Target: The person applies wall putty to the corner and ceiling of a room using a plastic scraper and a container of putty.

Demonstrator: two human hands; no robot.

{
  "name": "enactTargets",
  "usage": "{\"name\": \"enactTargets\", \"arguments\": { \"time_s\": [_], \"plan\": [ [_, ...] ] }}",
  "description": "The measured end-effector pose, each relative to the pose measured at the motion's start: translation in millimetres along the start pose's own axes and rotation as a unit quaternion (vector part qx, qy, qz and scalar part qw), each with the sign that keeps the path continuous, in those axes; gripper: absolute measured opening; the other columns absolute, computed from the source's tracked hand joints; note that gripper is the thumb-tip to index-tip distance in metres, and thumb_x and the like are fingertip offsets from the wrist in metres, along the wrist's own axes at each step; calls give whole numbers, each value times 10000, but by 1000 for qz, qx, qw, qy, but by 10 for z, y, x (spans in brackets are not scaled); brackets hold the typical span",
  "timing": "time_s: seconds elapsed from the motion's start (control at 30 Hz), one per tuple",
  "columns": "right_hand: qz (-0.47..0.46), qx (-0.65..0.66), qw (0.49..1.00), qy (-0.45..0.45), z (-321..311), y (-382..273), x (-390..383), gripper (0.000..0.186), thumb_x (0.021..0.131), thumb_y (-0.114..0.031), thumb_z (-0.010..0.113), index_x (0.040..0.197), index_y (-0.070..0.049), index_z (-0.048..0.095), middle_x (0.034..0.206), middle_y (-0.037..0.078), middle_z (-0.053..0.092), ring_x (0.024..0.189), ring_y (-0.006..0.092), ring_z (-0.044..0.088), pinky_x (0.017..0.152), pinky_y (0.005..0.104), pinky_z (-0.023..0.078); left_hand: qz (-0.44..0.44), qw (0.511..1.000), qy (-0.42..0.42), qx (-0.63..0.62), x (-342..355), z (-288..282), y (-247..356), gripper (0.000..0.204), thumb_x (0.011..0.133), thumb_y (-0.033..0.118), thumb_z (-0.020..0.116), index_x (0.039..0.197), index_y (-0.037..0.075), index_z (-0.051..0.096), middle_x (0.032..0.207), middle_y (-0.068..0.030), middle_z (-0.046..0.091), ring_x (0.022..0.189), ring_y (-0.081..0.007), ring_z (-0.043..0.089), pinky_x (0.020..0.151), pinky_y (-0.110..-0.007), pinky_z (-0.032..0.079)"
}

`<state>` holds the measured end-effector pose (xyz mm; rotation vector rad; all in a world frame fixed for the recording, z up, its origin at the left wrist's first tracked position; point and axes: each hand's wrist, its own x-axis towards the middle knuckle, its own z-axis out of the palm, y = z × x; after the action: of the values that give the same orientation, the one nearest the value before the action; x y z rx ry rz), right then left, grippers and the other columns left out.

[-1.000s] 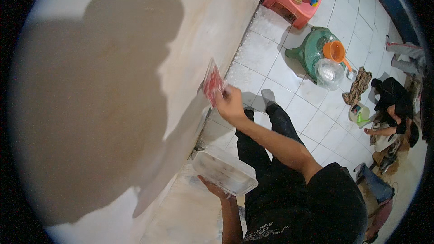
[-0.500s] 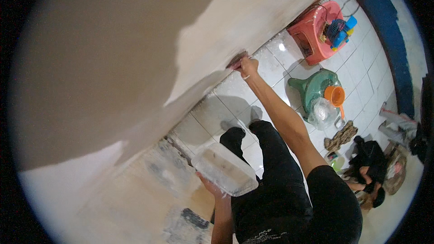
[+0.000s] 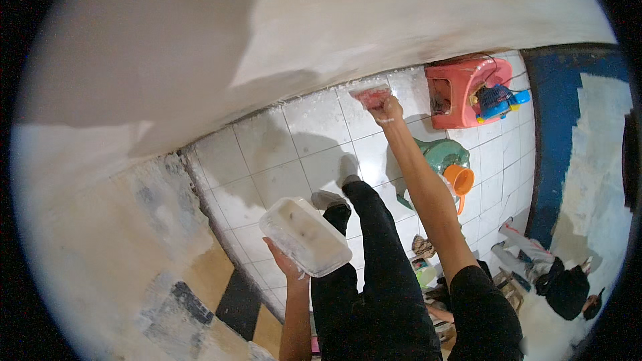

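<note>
My left hand (image 3: 289, 261) grips a translucent rectangular plastic container (image 3: 304, 230) from its side; pale material with a few darker spots shows inside. Stretched out toward the foot of the pale wall (image 3: 334, 20), my right hand (image 3: 388, 108) has its fingers closed on a flat red scraper (image 3: 370, 97) smeared with white. The scraper is over the edge of the tiled floor, close to the wall; whether it touches either is unclear. White specks and smears lie on the tiles along that edge.
Right of my right hand stands a pink stool (image 3: 448, 100) with a small blue fan (image 3: 498, 103). A green stool (image 3: 441, 154) bears an orange dipper (image 3: 460, 180). A blue-bordered wall (image 3: 548, 107) is at right, people in dark clothes (image 3: 565, 291) at lower right, patchy plaster (image 3: 154, 227) at left.
My right arm has reached away from me and rightward, carrying the scraper from the wall's face to its foot. The view has turned. The container stays in my left hand.
</note>
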<state>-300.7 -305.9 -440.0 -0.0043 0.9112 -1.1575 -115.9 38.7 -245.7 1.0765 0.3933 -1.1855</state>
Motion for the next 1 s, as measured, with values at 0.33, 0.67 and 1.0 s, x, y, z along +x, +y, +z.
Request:
{"name": "enactTargets", "arguments": {
  "time_s": [0.33,0.67,1.0],
  "plan": [
    [-14,-57,998,-38,645,257,205,269,897,-14,345,1118,78,466,1110,216,536,1007,322,547,948,444,440,36,998,54,-28,147,-358,-267,679,897,577,337,1358,80,289,1327,-112,398,1188,-274,409,996,-421,363],
    [53,-142,988,-39,233,-274,-401,256,847,-124,464,1050,23,517,992,154,589,890,285,583,790,407,498,36,995,14,-95,424,142,-887,667,910,562,317,1365,76,270,1325,-124,385,1198,-276,396,997,-419,363],
    [-15,-200,961,-189,54,-97,898,321,911,-245,462,1103,10,498,1042,163,578,1000,305,559,890,425,485,-8,988,23,-152,689,192,-1300,659,913,557,313,1367,82,267,1334,-125,380,1189,-278,409,997,-424,365]
  ]
}}
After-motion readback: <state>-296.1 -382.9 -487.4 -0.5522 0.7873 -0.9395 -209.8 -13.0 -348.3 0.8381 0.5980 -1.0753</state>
